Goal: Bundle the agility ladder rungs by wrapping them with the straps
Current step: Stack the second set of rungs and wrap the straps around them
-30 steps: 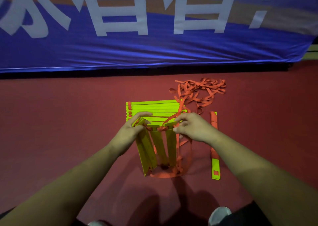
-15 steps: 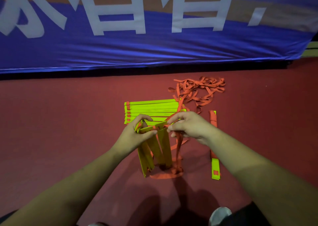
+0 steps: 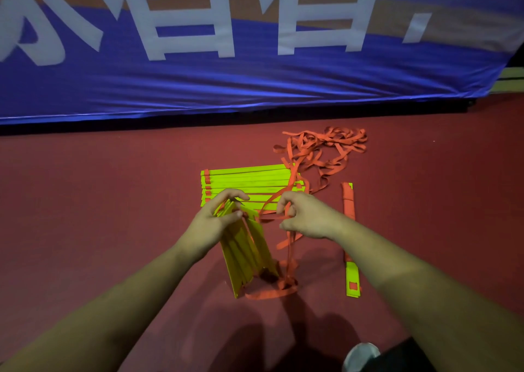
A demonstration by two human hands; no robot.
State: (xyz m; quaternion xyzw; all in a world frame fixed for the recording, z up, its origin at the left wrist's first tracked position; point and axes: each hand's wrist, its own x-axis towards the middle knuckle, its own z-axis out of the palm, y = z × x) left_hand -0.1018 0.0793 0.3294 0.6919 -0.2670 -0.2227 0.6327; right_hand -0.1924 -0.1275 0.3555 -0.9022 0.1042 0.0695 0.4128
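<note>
Left hand (image 3: pixel 218 224) has its grip clamped round the top ends of a bundle (image 3: pixel 246 258) of flat, stiff neon-yellow rungs. The bundle stands on end on the floor (image 3: pixel 99 215), tilted, with the slats fanning apart a bit at the bottom. Right hand (image 3: pixel 309 218) sits just beside it, not touching, grip pinching a thin orange webbing strap (image 3: pixel 272 218) that runs across to the bundle top. More webbing drops from that hand to a flat loop on the floor at the bundle's foot. Behind the hands there's a stack (image 3: pixel 249 178) of more rungs lying flat with little orange tabs on the left ends; its near edge is hidden by the fingers. Back right of that is a floppy tangle of straps (image 3: pixel 320 147), and honestly I can't tell which strand goes where. A loose rung (image 3: pixel 351 278) lies off to the right, top half covered in orange, its middle hidden by the forearm. The floor is dull red and matte, with lots of open room on the left. The glossy, wrinkled blue banner (image 3: pixel 255 88) is cut off at the top, and a pale shoe (image 3: pixel 360 354) toe at the bottom edge.
</note>
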